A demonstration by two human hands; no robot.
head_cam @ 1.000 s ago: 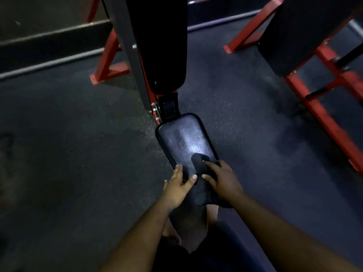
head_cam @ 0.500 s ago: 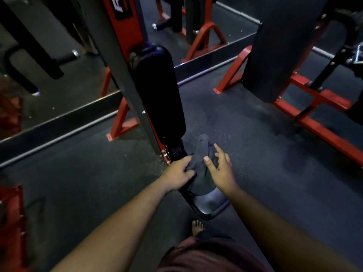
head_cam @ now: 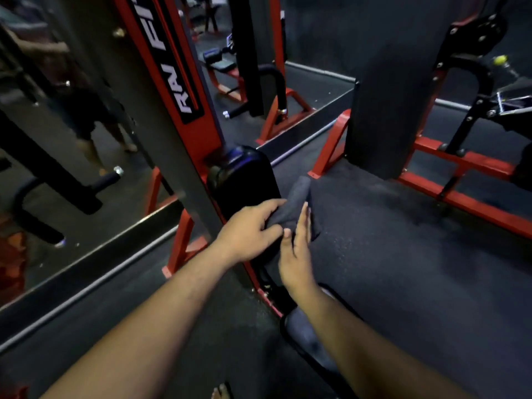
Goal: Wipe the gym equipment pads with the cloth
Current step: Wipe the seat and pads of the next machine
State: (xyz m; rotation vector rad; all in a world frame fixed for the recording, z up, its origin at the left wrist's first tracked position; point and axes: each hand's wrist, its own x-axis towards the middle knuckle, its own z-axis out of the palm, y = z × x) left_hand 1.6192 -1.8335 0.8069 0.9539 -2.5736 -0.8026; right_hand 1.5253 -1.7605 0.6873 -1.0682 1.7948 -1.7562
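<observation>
Gripping the dark grey cloth (head_cam: 290, 210), the left hand (head_cam: 247, 233) has its index finger stretched along the fabric and the other fingers (head_cam: 270, 233) curled into it with the thumb, a pinch on the cloth's lower left part. Right hand (head_cam: 296, 254) lies along the cloth's right side, fingers nearly straight and together, fingertips up toward 12 o'clock, flat against the fabric rather than clenched; whether its thumb hooks the cloth cannot be told.

Cloth is bunched into a long roll, top end poking up toward 1 o'clock, held at the right edge of the upright black back pad (head_cam: 244, 182). Whether it touches the pad face is unclear. Pad is glossy, rounded at the top, mounted on a red and grey upright post (head_cam: 172, 82) with white lettering. Black seat pad (head_cam: 308, 335) sits lower at 5 o'clock, partly under the right forearm, shiny surface.

At 9 to 11 o'clock a mirror wall (head_cam: 72, 125) with a raised base ledge runs close beside the post. At 1 to 3 o'clock stands another machine, a tall dark panel (head_cam: 397, 96) on a red floor frame (head_cam: 460, 182). Dark rubber floor (head_cam: 403, 269) lies open between the two machines, from 3 to 5 o'clock. A bare foot (head_cam: 221, 391) shows at 6 o'clock.
</observation>
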